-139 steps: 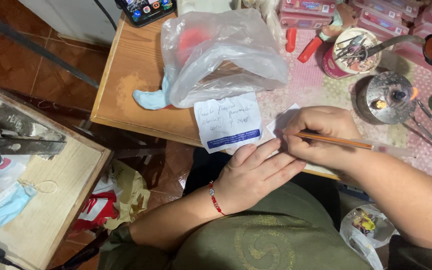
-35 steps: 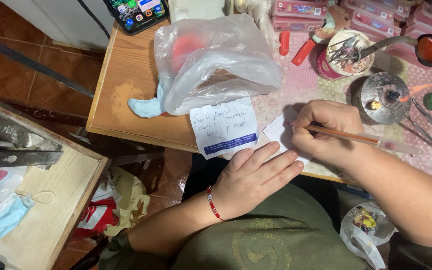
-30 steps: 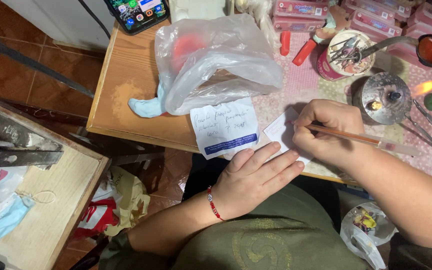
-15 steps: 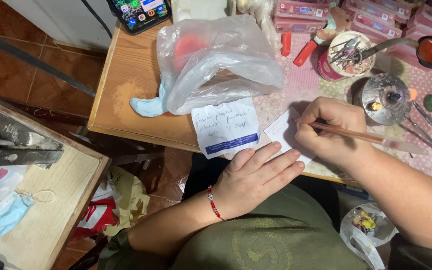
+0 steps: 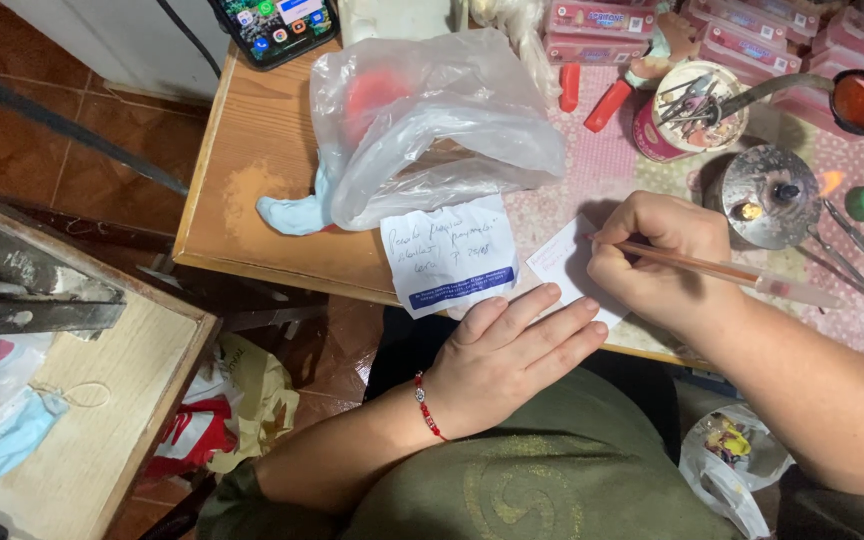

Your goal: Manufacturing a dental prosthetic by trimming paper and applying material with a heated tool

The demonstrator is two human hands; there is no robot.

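The right hand [image 5: 667, 262] is closed around a slim orange pen [image 5: 712, 268], its tip on a small white paper slip [image 5: 564, 268] at the near edge of the wooden surface [image 5: 252, 180]. The left hand [image 5: 507, 355] lies open and flat, fingertips on that slip. Left of the slip lies a handwritten white note [image 5: 449, 255]; beyond the note sits a clear plastic bag [image 5: 432, 120].

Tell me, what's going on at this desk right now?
A person sits at a wooden table, writing. The right hand holds a pen with its tip on a small white paper. The left hand lies flat at the table edge, its fingertips at that paper. A handwritten note lies beside it, below a plastic bag.
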